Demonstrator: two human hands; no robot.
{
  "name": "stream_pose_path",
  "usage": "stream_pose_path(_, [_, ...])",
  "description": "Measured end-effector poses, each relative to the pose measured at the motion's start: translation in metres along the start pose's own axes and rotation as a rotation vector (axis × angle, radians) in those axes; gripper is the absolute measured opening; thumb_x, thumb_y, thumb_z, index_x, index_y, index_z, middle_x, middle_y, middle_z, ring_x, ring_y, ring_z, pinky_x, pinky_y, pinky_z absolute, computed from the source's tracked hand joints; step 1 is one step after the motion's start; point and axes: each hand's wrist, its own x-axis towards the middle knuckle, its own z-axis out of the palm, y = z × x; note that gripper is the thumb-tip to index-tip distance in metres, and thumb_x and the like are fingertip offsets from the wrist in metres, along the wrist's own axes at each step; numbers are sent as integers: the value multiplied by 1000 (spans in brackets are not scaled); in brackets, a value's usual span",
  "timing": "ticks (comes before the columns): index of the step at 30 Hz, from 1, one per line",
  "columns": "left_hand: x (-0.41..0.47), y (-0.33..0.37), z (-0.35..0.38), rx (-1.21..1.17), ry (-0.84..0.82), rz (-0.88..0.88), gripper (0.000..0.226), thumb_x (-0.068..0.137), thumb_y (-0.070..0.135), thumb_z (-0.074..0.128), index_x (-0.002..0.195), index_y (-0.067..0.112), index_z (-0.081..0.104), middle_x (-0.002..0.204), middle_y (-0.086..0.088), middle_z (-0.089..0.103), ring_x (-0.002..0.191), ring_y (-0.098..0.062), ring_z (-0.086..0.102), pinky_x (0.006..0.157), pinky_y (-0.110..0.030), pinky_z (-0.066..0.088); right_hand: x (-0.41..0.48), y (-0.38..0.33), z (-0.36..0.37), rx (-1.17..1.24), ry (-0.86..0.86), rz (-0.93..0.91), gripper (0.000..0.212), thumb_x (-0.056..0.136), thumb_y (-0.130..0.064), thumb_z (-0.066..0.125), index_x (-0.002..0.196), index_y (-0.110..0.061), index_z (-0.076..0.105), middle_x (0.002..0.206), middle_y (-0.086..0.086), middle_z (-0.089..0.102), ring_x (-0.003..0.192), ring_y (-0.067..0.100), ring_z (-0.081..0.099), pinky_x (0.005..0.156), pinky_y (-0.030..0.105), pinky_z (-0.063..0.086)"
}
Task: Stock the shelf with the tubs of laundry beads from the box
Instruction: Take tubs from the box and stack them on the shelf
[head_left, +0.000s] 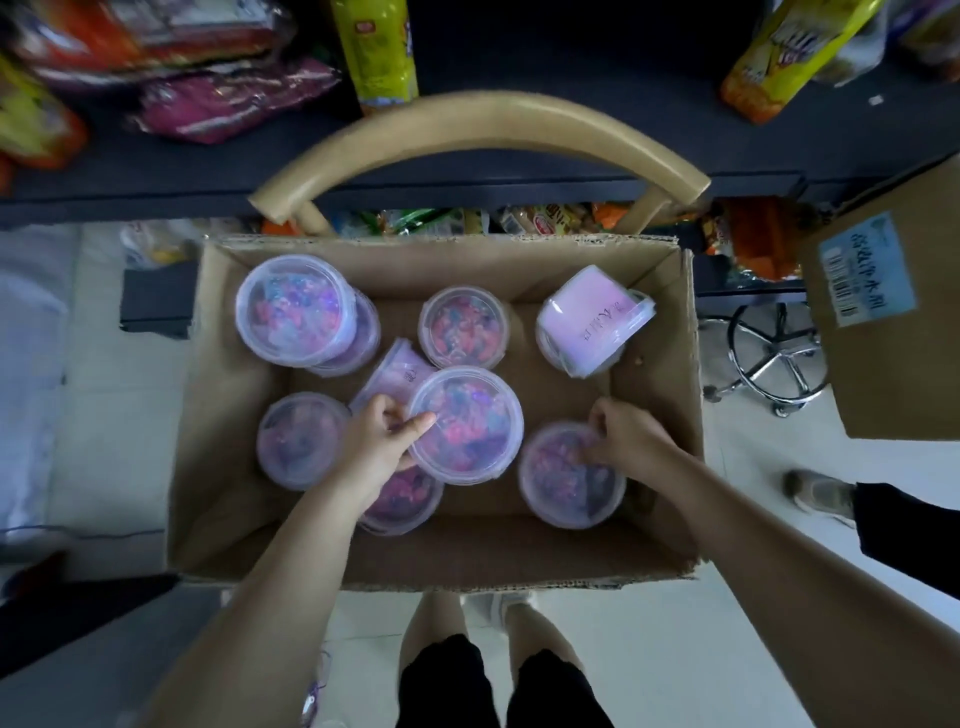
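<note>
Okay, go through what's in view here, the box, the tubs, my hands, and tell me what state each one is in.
Box: open on top.
Left hand: gripping the raised tub, lid on.
Right hand: pinching the near-right tub, which stands upright.
Back-right tub: tipped on its side.
Back-left tubs: stacked, lidded.
Back-middle tub: upright, lidded.

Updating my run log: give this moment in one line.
left hand: holds centre tub | right hand: grips right tub | location: box

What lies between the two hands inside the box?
Head view: the tub the left hand grips, then bare box floor before the right hand.
</note>
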Motion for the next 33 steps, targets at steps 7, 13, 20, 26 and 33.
stream_pose_path(7, [-79, 52, -51, -222, 122, 54, 14, 87, 16, 63, 85, 12, 49, 92, -1, 59, 76, -6, 59, 45, -14, 50, -67, -44, -39, 96, 174, -135, 38, 72, -41, 77, 96, -15, 65, 89, -1, 64, 83, 20, 60, 69, 30, 43])
stream_pose_path(13, [-157, 127, -112, -314, 238, 214, 19, 90, 14, 59, 77, 9, 47, 83, -6, 57, 59, -12, 61, 42, -17, 52, -138, -110, -97, 328, 272, -222, 26, 76, -39, 75, 83, -14, 70, 79, 3, 66, 73, 18, 61, 58, 26, 45])
stream_pose_path(20, [-235, 211, -196, -373, 148, 401, 18, 91, 17, 58, 76, 6, 54, 67, -3, 65, 47, -3, 64, 46, -16, 54, -239, -201, -150, 592, 404, -395, 20, 73, -23, 80, 68, -10, 65, 57, -1, 60, 54, 9, 56, 49, 21, 46])
stream_pose_path(26, [-307, 272, -258, -391, 138, 548, 19, 86, 14, 64, 72, 3, 57, 71, -9, 64, 49, -12, 65, 44, -18, 54, -328, -268, -177, 767, 455, -502, 38, 72, -20, 81, 90, 10, 66, 81, 16, 61, 73, 23, 59, 57, 28, 51])
stream_pose_path(33, [-380, 338, -303, -400, 84, 615, 15, 82, 13, 69, 78, 2, 60, 78, -12, 65, 71, -17, 63, 44, -22, 55, -413, -315, -223, 1019, 494, -581, 39, 73, -20, 80, 94, 7, 62, 84, 17, 65, 64, 23, 62, 45, 23, 55])
